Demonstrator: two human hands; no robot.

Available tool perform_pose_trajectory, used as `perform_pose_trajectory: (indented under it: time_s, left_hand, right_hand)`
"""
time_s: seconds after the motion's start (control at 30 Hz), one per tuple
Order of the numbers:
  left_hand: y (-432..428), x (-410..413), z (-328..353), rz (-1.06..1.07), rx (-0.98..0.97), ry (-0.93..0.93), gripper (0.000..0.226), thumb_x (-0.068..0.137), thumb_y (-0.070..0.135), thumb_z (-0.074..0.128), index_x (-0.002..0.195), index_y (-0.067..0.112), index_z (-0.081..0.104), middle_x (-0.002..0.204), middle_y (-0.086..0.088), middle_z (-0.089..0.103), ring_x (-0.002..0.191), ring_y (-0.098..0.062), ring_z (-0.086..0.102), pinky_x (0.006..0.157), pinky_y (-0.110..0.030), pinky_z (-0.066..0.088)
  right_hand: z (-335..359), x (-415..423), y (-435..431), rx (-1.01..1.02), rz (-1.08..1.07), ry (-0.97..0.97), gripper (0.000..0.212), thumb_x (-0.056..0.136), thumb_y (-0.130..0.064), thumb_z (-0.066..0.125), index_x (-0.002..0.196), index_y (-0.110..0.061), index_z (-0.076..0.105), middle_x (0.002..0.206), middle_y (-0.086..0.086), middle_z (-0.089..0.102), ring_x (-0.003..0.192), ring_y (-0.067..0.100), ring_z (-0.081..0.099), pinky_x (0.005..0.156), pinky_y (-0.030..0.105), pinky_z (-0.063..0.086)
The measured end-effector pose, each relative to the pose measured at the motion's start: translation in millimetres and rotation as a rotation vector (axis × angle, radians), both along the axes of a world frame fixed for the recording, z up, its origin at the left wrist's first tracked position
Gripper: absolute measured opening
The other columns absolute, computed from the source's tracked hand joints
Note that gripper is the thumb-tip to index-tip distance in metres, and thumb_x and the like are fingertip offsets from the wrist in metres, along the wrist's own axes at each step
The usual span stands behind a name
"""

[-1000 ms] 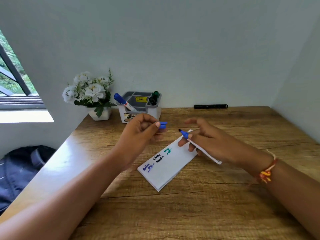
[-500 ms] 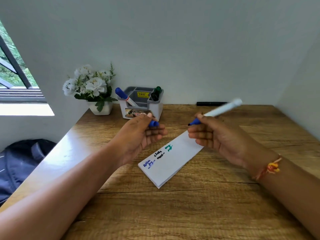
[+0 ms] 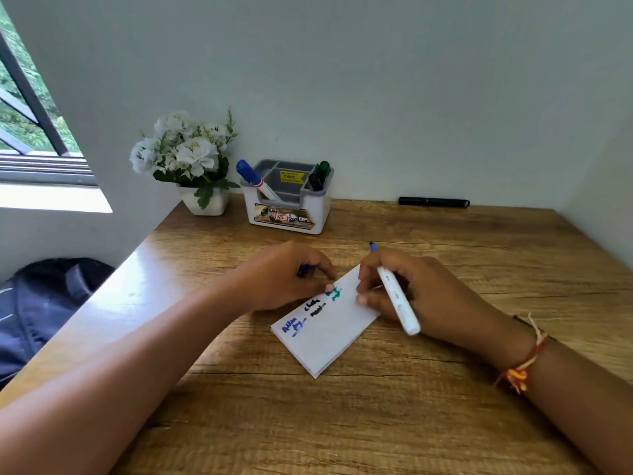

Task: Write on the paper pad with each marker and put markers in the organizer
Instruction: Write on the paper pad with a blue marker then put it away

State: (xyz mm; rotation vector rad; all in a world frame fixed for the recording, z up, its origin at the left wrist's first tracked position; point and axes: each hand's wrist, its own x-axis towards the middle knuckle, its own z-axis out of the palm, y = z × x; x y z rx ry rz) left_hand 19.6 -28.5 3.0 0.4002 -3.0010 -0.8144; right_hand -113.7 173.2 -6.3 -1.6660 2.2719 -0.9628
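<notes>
Right hand (image 3: pixel 411 296) closed around a white-barrelled marker with a blue tip (image 3: pixel 397 296); tip points up toward 12 o'clock, clear of the paper, barrel end toward 5 o'clock; I judge the writing step not yet begun. Left hand (image 3: pixel 284 275) curled, a small blue cap (image 3: pixel 303 270) tucked inside it, one fingertip pressing the far left edge of the white rectangular paper pad (image 3: pixel 329 330); pad lies between the hands on the wooden table (image 3: pixel 376 423), already carrying blue, black and green scribbles. At 12 o'clock of the pad, well apart, the grey-and-white plastic organizer (image 3: pixel 286 214) holds a blue-capped marker (image 3: pixel 255 178) at its 9 o'clock side and two dark markers (image 3: pixel 318 176) at 3 o'clock; a black marker (image 3: pixel 433 202) lies near the wall at 1 o'clock. Risks as I see them: the uncapped tip smearing fingers while the pen is turned; pad skidding if the left fingertip lifts; cap slipping from the loose curl.
</notes>
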Motion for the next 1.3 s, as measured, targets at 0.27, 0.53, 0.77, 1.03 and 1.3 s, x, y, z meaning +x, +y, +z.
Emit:
perform_pose_trajectory:
  time_s: [0.27,0.53,0.77,1.03,1.3]
  left_hand:
    - [-2.8,-3.0,-2.0,0.010,0.106,0.024,0.022,0.089,0.030,0.073,0.109,0.040,0.075,0.085,0.033,0.062,0.084,0.006,0.056,0.067,-0.014,0.038]
    - [-3.7,-2.4,-4.2,0.019,0.145,0.033,0.022,0.090,0.029,0.073,0.109,0.039,0.075,0.086,0.022,0.067,0.074,0.018,0.055,0.056,-0.003,0.037]
    - [-5.9,-3.9,-6.2,0.027,0.157,0.031,0.020,0.089,0.030,0.074,0.106,0.040,0.076,0.079,0.021,0.067,0.073,0.011,0.056,0.061,-0.014,0.036]
    - [-8.7,-5.2,-8.6,0.019,0.169,0.026,0.019,0.089,0.029,0.074,0.105,0.039,0.075,0.064,0.035,0.061,0.068,0.017,0.055,0.053,-0.003,0.036]
    - [-8.5,-6.0,-7.5,-0.006,0.151,0.029,0.021,0.090,0.029,0.073,0.108,0.039,0.075,0.064,0.042,0.059,0.069,0.020,0.054,0.056,-0.004,0.035]
  right_hand:
    - [9.9,11.8,-13.1,-0.234,-0.256,-0.677,0.026,0.097,-0.036,0.063,0.104,-0.016,0.077,0.085,0.006,0.080,0.078,0.015,0.078,0.068,0.027,0.064]
    - [4.4,12.4,-15.2,-0.126,-0.250,-0.501,0.009,0.080,-0.015,0.082,0.086,-0.021,0.080,0.085,-0.004,0.080,0.081,0.012,0.075,0.067,0.027,0.060]
    - [3.2,9.6,-22.2,-0.055,-0.266,-0.434,0.010,0.077,-0.016,0.082,0.082,-0.024,0.081,0.082,-0.010,0.078,0.069,0.000,0.069,0.057,0.018,0.052]
    - [-3.0,9.9,-23.9,-0.059,-0.321,-0.389,0.003,0.078,-0.023,0.078,0.080,-0.024,0.079,0.077,-0.013,0.078,0.069,-0.004,0.070,0.051,0.009,0.047]
    - [-2.8,12.2,-26.4,-0.054,-0.352,-0.391,0.002,0.078,-0.023,0.079,0.079,-0.025,0.079,0.076,-0.011,0.078,0.070,-0.001,0.071,0.054,0.015,0.052]
